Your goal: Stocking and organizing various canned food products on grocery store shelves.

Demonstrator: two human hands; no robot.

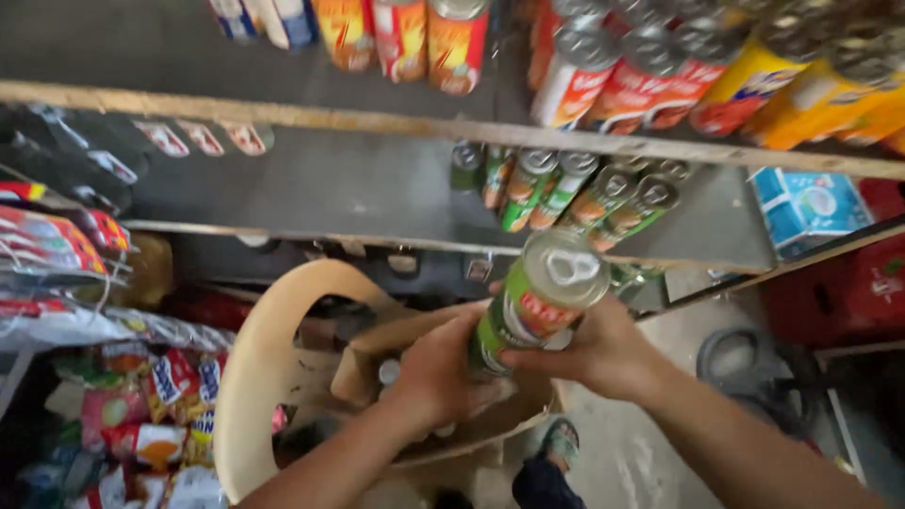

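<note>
Green can (535,303) up out of the cardboard box (377,353).
Right hand (594,353) wrapped tight around it — left hand (436,377) pressing the box flap, keeping it steady, fingers curled.

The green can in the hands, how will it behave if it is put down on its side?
The green can is a smooth cylinder, so it would probably roll. Its pull-tab looks unopened, so likely heavy. The metal wall seems stiff under the right hand.
</note>
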